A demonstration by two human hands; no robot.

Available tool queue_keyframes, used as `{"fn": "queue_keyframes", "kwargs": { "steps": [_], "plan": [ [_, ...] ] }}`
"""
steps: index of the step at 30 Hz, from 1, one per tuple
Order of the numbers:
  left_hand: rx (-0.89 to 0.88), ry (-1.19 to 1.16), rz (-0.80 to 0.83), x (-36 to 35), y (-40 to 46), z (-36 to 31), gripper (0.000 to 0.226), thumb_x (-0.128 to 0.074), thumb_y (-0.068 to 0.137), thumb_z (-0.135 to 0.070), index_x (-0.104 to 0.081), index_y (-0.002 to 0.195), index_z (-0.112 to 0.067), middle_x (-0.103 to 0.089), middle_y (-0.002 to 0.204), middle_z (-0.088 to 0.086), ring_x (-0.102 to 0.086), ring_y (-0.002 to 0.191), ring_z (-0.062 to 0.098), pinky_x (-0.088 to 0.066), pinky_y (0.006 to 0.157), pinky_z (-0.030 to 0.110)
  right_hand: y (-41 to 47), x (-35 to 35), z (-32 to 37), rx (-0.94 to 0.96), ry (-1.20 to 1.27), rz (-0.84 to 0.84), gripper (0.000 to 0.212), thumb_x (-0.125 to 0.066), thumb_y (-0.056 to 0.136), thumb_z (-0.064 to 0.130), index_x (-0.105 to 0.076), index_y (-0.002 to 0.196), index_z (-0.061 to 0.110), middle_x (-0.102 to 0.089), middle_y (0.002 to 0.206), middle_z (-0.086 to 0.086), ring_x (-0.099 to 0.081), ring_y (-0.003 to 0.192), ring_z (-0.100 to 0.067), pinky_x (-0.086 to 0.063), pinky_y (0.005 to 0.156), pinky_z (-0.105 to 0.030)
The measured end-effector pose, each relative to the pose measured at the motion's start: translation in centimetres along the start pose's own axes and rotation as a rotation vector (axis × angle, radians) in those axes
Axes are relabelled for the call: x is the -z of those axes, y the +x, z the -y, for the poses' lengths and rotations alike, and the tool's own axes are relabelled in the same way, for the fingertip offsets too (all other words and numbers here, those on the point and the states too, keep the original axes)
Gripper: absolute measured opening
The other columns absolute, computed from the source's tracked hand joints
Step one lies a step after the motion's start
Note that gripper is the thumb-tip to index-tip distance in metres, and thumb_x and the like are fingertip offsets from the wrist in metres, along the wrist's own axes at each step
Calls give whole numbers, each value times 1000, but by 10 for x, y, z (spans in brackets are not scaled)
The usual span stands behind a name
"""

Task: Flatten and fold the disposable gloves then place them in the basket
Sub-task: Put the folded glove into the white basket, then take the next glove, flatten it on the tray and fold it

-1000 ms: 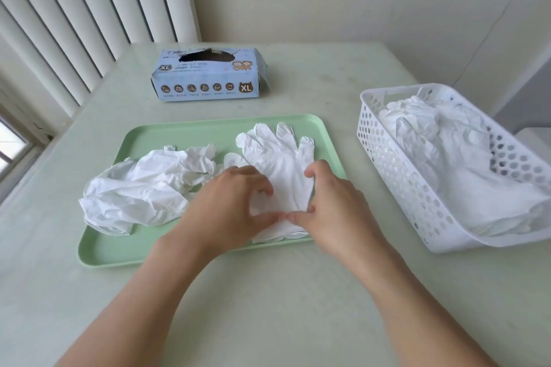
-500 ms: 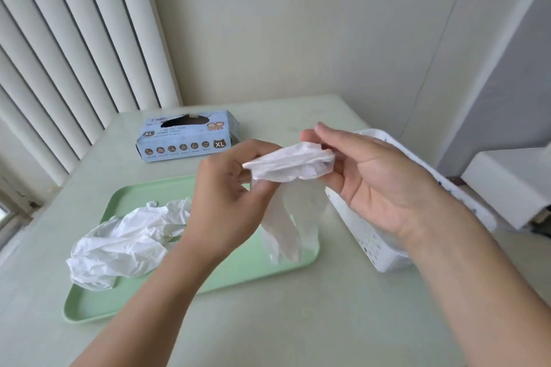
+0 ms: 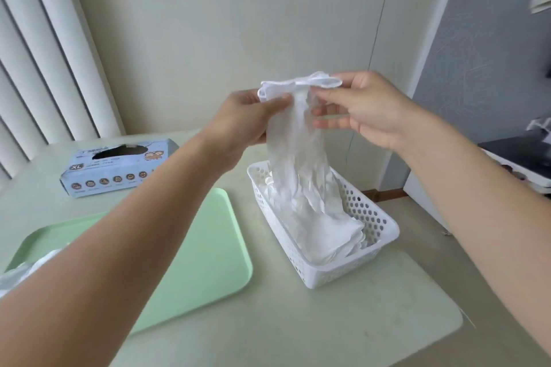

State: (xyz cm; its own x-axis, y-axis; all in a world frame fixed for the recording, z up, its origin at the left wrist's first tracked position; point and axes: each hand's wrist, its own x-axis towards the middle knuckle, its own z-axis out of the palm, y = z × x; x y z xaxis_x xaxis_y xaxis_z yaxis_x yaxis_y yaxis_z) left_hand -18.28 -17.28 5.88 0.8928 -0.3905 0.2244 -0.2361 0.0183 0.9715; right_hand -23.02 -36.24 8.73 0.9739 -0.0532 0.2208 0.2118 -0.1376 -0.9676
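Both hands, left hand (image 3: 238, 119) and right hand (image 3: 366, 107), lift the disposable glove (image 3: 298, 158) by its cuff so it hangs straight. Fingers pinching the cuff; the basket (image 3: 384, 229) sits right below

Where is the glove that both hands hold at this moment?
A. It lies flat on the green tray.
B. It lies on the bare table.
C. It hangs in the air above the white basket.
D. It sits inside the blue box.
C: the left hand and right hand pinch the top edge of the glove, which hangs down over the basket, not on the tray.
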Motion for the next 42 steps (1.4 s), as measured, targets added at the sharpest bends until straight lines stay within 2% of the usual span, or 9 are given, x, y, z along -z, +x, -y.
{"fn": "queue_keyframes", "kwargs": {
  "steps": [3, 9, 13, 20, 25, 30, 34, 39, 42],
  "plan": [
    [-158, 34, -47, -3, 23, -10, 20, -66, 100, -25, -77, 103, -8, -78, 103, 8, -75, 98, 23, -60, 87, 37, 22, 12, 9, 71, 57, -44, 8, -65, 97, 10, -70, 102, 7, -67, 88, -6, -66, 78, -19, -62, 76, -34],
    [-318, 380, 43, -16, 16, 52, 42, -68, 96, -35, -69, 81, 4, -52, 65, 2, -41, 61, 12, -34, 56, 31, -9, 39, -60, 52, -124, -39, 22, -69, 92, 6, -73, 113, 7, -76, 110, -6, -73, 101, -23, -59, 92, -38],
    [-303, 631, 290, -20, -19, 116, 10, -73, 92, -19, -81, 98, -20, -75, 88, -20, -66, 82, -7, -52, 76, 26, -58, 58, -127, -50, -346, 132, 23, -78, 83, 0, -81, 90, 22, -74, 95, -3, -71, 89, -14, -52, 83, -28],
    [-233, 875, 498, -36, -44, 118, 23, -68, 89, -33, -77, 109, -30, -72, 112, -19, -64, 105, 3, -51, 94, 30, -77, 64, -93, -81, -777, 424, 34, -67, 90, 8, -79, 90, 40, -63, 113, 23, -63, 108, -4, -48, 102, -26],
    [-147, 921, 612, -43, -46, 91, 30, -66, 82, -53, -77, 100, -32, -73, 104, -18, -63, 103, 3, -51, 94, 30, -46, 20, -67, 29, -915, 425, 23, -71, 84, 20, -77, 96, 39, -66, 112, 25, -58, 100, 12, -47, 91, -21],
    [-112, 1037, 203, -35, -34, 96, 44, -41, 70, -53, -62, 62, -15, -61, 65, 0, -54, 66, 22, -44, 61, 30, -10, -13, -99, -216, -1270, 747, 78, -91, 62, 40, -49, 128, 43, -60, 118, 18, -62, 108, -13, -55, 90, -35],
    [-41, 1104, 242, -26, -32, 109, 18, -54, 86, -27, -68, 73, -27, -68, 80, -7, -59, 80, 23, -50, 85, 34, -6, -17, -109, -291, -1309, 716, 104, -94, 58, 41, -36, 144, 44, -45, 134, 17, -53, 120, -16, -52, 95, -37],
    [-204, 729, 5, 41, -59, 82, 21, -59, 88, -19, -76, 96, -27, -75, 96, -18, -69, 93, -1, -53, 91, 26, -28, -60, -49, -74, -1457, 488, 81, -84, 77, 44, -43, 146, 36, -51, 139, 6, -52, 123, -20, -47, 96, -37],
    [-137, 675, -167, 115, -93, 80, 26, -58, 93, -3, -75, 103, -21, -75, 98, -13, -69, 95, 1, -54, 90, 24, -54, -135, -34, 211, -1197, 498, 45, -72, 88, 48, -59, 129, 37, -62, 123, 11, -54, 113, -11, -46, 97, -35]
  ]
}}
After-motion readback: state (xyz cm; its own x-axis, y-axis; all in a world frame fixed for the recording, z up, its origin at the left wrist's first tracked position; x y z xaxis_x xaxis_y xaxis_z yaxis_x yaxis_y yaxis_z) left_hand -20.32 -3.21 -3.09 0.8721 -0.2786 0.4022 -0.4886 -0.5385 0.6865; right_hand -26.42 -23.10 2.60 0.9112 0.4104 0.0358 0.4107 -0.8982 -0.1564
